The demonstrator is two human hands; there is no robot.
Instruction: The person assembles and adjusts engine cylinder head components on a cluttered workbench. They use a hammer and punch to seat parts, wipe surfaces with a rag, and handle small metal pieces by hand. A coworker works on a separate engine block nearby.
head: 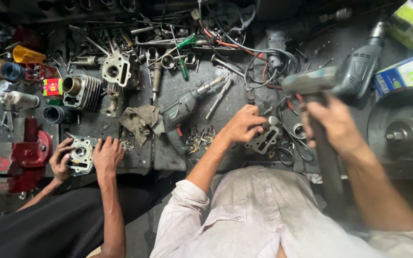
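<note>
On the workbench [206, 91], a green drill [180, 112] lies at centre; a rag [139, 122] at its nine o'clock, a finned cylinder [82, 91] further left, a blue box [407, 71] at three o'clock.

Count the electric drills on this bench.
2: a green drill lying mid-bench beside a rag, and a grey drill at upper right. Others may hide in the clutter.

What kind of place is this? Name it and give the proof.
Likely an engine repair workshop: a finned cylinder and a power drill lie on the grimy bench, and the right hand swings a hammer.
</note>
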